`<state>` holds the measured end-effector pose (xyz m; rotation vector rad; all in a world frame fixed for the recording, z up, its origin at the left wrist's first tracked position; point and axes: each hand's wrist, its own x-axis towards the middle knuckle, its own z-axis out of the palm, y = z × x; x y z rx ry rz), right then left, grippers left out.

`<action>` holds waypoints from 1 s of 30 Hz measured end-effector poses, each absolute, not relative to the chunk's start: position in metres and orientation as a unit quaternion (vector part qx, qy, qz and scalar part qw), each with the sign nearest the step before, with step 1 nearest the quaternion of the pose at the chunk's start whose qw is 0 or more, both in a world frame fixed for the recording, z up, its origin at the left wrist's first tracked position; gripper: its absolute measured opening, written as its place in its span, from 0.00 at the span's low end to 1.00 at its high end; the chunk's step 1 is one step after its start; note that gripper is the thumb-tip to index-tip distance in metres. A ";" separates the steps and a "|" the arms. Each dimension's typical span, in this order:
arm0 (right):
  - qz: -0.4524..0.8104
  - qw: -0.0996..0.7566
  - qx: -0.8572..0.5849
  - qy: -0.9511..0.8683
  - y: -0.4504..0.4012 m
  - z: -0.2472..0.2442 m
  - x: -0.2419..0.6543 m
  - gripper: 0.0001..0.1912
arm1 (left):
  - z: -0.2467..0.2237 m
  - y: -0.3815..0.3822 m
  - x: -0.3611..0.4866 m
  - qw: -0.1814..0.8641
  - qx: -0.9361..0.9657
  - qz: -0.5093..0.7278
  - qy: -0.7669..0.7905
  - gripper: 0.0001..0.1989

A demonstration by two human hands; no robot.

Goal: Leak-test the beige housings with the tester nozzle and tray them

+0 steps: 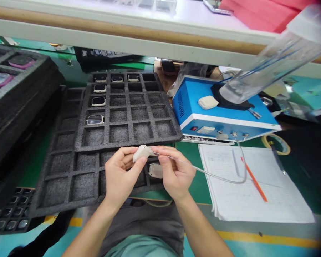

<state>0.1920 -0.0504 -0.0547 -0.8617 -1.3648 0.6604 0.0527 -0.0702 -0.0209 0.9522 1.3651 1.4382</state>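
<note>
My left hand [123, 173] pinches a small white casing [141, 153] between thumb and fingers. Beside it, my right hand [178, 171] is closed on the end of a thin clear tube [216, 175], whose tip meets the casing's right side. The tube curves back to the front of a blue box [195, 103]. Below my hands, another pale casing [155, 170] lies in a compartment of the lower black foam tray [82, 178]. Several watch-like pieces [98, 101] sit in the left column and back row of the upper foam tray [107, 110].
Stacked foam trays [29, 85] rise at the left. A clear cylinder [267, 60] leans over the blue box, which bears another white casing [208, 102]. Papers [278, 200] with an orange stick [254, 180] lie at the right, near a tape roll [283, 144]. A shelf edge [123, 37] crosses the back.
</note>
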 end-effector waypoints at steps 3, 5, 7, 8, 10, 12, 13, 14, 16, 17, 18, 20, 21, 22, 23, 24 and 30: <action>0.291 0.641 -0.384 -0.598 -0.051 -0.055 0.192 0.09 | -0.021 -0.070 0.053 0.453 0.386 0.583 0.553 0.13; 0.290 0.639 -0.387 -0.598 -0.051 -0.055 0.192 0.08 | -0.021 -0.070 0.053 0.455 0.384 0.582 0.554 0.13; 0.292 0.639 -0.384 -0.599 -0.051 -0.055 0.192 0.09 | -0.020 -0.070 0.053 0.455 0.382 0.583 0.554 0.13; 0.294 0.640 -0.382 -0.599 -0.051 -0.055 0.193 0.09 | -0.020 -0.070 0.053 0.454 0.382 0.584 0.553 0.13; 0.296 0.640 -0.379 -0.600 -0.051 -0.055 0.193 0.10 | -0.020 -0.070 0.053 0.452 0.385 0.587 0.551 0.13; 0.294 0.638 -0.380 -0.601 -0.050 -0.054 0.192 0.10 | -0.021 -0.070 0.053 0.449 0.388 0.589 0.549 0.12; 0.293 0.638 -0.381 -0.602 -0.050 -0.054 0.192 0.09 | -0.021 -0.070 0.053 0.448 0.389 0.589 0.548 0.12; 0.292 0.638 -0.381 -0.602 -0.050 -0.054 0.192 0.09 | -0.021 -0.070 0.053 0.447 0.391 0.590 0.547 0.12; 0.293 0.640 -0.377 -0.602 -0.050 -0.054 0.192 0.09 | -0.020 -0.070 0.054 0.444 0.396 0.590 0.545 0.12; 0.294 0.640 -0.375 -0.602 -0.050 -0.054 0.192 0.09 | -0.020 -0.070 0.054 0.443 0.398 0.591 0.544 0.12; 0.295 0.640 -0.374 -0.602 -0.050 -0.054 0.192 0.09 | -0.020 -0.070 0.054 0.441 0.400 0.592 0.544 0.12; 0.298 0.638 -0.376 -0.603 -0.050 -0.053 0.192 0.09 | -0.019 -0.070 0.054 0.438 0.401 0.594 0.543 0.12; 0.298 0.637 -0.377 -0.602 -0.050 -0.053 0.192 0.09 | -0.019 -0.070 0.054 0.437 0.401 0.594 0.544 0.11; 0.299 0.637 -0.377 -0.602 -0.050 -0.053 0.192 0.09 | -0.019 -0.070 0.054 0.436 0.401 0.595 0.544 0.11; 0.301 0.637 -0.377 -0.602 -0.050 -0.053 0.192 0.09 | -0.019 -0.070 0.054 0.435 0.401 0.595 0.544 0.11; 0.303 0.636 -0.376 -0.602 -0.050 -0.053 0.192 0.09 | -0.019 -0.070 0.054 0.435 0.401 0.595 0.543 0.11; 0.313 0.637 -0.370 -0.599 -0.049 -0.052 0.191 0.10 | -0.022 -0.069 0.053 0.435 0.406 0.595 0.541 0.12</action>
